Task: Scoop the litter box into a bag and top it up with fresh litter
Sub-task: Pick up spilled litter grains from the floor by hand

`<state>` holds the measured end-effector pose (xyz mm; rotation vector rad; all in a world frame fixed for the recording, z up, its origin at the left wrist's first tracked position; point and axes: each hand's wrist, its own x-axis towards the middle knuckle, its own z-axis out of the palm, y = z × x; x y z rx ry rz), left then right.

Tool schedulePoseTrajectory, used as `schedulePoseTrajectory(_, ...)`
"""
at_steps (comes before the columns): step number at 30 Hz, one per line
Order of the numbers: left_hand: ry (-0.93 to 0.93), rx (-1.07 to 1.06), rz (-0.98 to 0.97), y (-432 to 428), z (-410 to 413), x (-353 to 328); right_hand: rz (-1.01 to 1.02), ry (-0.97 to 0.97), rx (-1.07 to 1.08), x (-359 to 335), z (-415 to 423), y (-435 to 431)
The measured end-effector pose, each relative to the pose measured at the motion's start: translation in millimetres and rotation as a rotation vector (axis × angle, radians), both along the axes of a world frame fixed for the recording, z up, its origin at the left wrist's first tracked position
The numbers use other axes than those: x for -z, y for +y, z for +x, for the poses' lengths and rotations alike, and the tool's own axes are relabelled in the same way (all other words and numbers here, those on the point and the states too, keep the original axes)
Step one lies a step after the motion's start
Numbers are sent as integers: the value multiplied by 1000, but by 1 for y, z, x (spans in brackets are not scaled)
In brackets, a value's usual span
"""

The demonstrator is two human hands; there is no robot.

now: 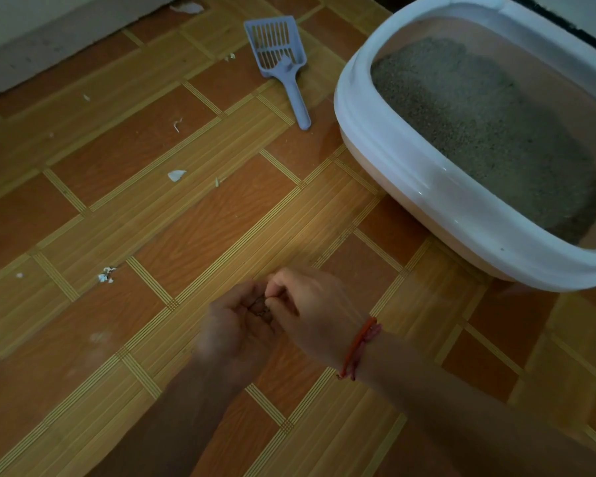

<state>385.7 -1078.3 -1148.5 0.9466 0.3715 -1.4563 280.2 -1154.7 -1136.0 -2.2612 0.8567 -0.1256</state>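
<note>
While the scoop (pixel 278 53) lies on the floor (pixel 152 208) just beside the litter box (pixel 393 160), my hands are together low in front of me. My left hand (pixel 233 327) is cupped palm-up, and my right hand (pixel 312 313) pinches at dark bits (pixel 260 307) in it, stray grains I think, though it's blurred. Litter (pixel 479 115) lies heaped in the box. No bag or fresh litter shows, so I judge much remains.

Left hand (pixel 233 327) cupped, right hand (pixel 312 313) curled.
</note>
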Motion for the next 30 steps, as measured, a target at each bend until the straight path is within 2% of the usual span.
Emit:
schedulePoseTrajectory(4,42,-16,-10,0,0,0,-19,0,-1,-3,1,-6)
schedulePoseTrajectory(7,87,-42,2,-1,-1,-1,-85,-1,112,0,0,-30)
schedulePoseTrajectory(14,80,-46,69,-3,-1,-4,-150,153,223,9,9,-72)
schedulePoseTrajectory(30,90,-43,65,-4,0,-2,-285,283,111,18,18,-77)
